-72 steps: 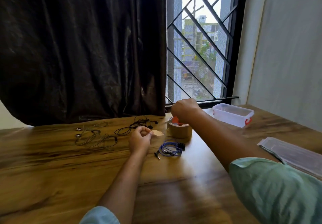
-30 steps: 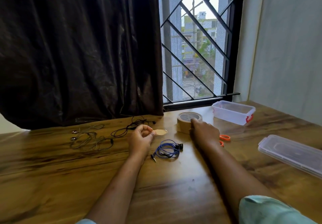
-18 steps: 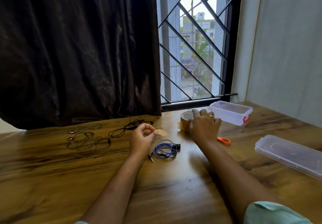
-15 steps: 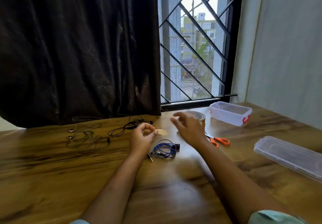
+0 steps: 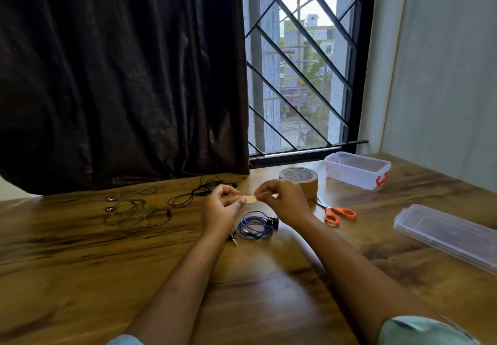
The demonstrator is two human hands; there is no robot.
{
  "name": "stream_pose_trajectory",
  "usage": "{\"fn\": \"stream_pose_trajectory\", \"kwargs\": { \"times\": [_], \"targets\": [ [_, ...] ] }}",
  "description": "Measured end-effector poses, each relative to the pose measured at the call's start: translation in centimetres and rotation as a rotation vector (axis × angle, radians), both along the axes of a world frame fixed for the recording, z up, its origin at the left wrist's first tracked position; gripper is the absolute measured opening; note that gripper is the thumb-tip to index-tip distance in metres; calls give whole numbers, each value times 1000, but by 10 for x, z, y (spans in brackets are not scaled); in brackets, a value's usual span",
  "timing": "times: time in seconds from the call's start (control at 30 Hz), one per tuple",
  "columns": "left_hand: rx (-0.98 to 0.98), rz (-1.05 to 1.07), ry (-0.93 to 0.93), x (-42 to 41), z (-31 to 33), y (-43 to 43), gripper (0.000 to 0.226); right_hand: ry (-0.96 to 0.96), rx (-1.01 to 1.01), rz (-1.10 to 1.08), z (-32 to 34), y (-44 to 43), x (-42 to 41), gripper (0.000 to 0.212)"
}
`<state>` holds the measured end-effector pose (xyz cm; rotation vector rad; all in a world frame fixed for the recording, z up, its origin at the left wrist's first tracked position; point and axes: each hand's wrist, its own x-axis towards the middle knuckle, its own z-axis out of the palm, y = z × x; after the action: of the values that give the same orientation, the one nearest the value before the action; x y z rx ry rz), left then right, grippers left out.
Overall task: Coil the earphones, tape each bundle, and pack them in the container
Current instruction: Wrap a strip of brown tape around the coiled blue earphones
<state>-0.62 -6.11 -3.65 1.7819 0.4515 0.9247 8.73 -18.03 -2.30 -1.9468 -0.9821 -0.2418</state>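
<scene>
A short strip of brown tape (image 5: pixel 250 198) is stretched between my two hands above the table. My left hand (image 5: pixel 222 210) pinches its left end and my right hand (image 5: pixel 283 202) pinches its right end. Just below them lie the coiled blue earphones (image 5: pixel 255 227) on the wooden table (image 5: pixel 80 264). Two loose sets wait further left: black earphones (image 5: pixel 193 194) by the curtain and grey earphones (image 5: pixel 134 210). The brown tape roll (image 5: pixel 300 180) stands behind my right hand. The clear container (image 5: pixel 356 170) with red clips sits open at the back right.
Orange-handled scissors (image 5: pixel 336 213) lie to the right of my right hand. The container's clear lid (image 5: pixel 446 231) rests near the table's right edge. A dark curtain (image 5: pixel 121 76) and a barred window (image 5: pixel 304 62) stand behind the table.
My right hand left the tape roll and scissors, then came across to take the free end of the tape strip that my left hand kept pinching. The scissors now lie on the table.
</scene>
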Motion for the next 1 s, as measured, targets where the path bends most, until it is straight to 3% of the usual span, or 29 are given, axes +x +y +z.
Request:
{"fn": "stream_pose_trajectory", "kwargs": {
  "times": [0.1,0.33,0.4,0.47,0.53,0.7,0.8,0.9,1.0],
  "targets": [
    [-43,0,2,2,-3,-1,38,6,2,1,1,1,-1,8],
    [55,32,102,7,-16,-9,94,67,62,-62,1,-2,1,10],
    [172,83,279,8,-18,-3,85,128,114,-59,2,-4,1,11],
    [418,136,547,6,-17,-4,56,172,129,-37,3,-5,-1,11],
    [588,145,668,4,-16,-8,38,216,130,-22,1,-3,-4,14],
    [771,191,614,1,-12,-10,18,462,232,8,0,3,-8,10],
    [900,216,616,1,-11,-11,17,567,267,42,0,4,-12,8],
    [878,178,622,0,-12,-12,28,600,261,30,-3,8,-14,17],
    [549,94,595,4,-8,-8,24,656,306,49,-2,10,-17,19]
  ]
}}
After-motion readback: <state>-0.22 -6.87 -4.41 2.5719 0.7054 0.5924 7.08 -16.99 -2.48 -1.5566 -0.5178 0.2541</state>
